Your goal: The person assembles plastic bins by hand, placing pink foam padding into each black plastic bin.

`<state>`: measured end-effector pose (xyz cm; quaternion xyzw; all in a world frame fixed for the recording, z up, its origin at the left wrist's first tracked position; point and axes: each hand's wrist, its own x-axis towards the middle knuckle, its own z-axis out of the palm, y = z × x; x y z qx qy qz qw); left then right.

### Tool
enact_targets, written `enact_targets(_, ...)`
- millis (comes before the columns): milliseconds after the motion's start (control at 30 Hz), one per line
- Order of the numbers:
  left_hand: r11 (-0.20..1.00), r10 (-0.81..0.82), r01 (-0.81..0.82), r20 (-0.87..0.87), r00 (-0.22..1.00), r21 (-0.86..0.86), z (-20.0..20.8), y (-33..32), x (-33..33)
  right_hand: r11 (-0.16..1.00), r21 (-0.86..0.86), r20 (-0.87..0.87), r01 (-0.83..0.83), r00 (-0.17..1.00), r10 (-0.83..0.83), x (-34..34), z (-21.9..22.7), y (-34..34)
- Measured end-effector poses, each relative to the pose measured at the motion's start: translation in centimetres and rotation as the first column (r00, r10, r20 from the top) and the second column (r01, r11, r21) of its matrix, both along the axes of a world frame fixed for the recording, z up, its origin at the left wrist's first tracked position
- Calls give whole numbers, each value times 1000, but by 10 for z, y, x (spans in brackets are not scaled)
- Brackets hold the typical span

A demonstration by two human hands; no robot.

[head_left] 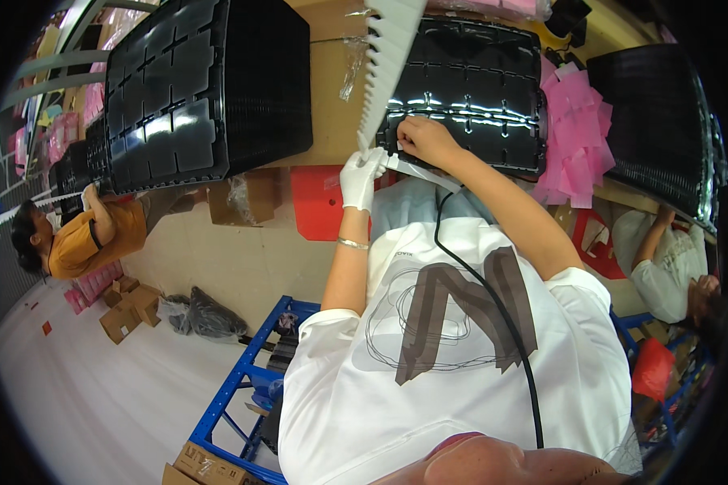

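Note:
A white glove covers my left hand (362, 176), whose fingers close around the lower end of a long white strip with a toothed edge (387, 69). Another flat white band (421, 172) runs from beside that hand toward the right, in front of my body. Bare and curled, my right hand (429, 139) rests at the near left part of a stack of shiny black plastic trays (469, 77). Its fingertips point down at the tray; whether something small is between them I cannot make out.
A tall stack of black trays (267, 89) stands left, another black stack (655, 121) right. Pink sheets (578, 137) hang beside the middle trays. A red stool (315, 202) is below the table. Co-workers sit left (97, 238) and right (663, 263). A black cable (493, 295) crosses my shirt.

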<state>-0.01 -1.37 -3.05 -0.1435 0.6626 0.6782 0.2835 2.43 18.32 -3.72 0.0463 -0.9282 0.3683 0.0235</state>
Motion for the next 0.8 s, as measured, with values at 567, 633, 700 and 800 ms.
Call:
enact_targets(567, 994, -100, 99, -33, 994, -49, -6, 1, -1, 996, -78, -70, -35, 997, 30, -4, -8, 7)
enact_targets(633, 998, -53, 54, -40, 998, 18, -15, -4, 2, 959, -202, 50, -200, 976, 214, -4, -6, 14)
enact_targets(700, 999, -38, 39, -22, 999, 26, -7, 2, 2, 962, -225, 21, -157, 986, 166, 0, -8, 13)
enact_targets(800, 999, 1, 0, -10, 1000, 38, -3, 5, 4, 976, -196, -25, -91, 996, 87, 2, -6, 6)
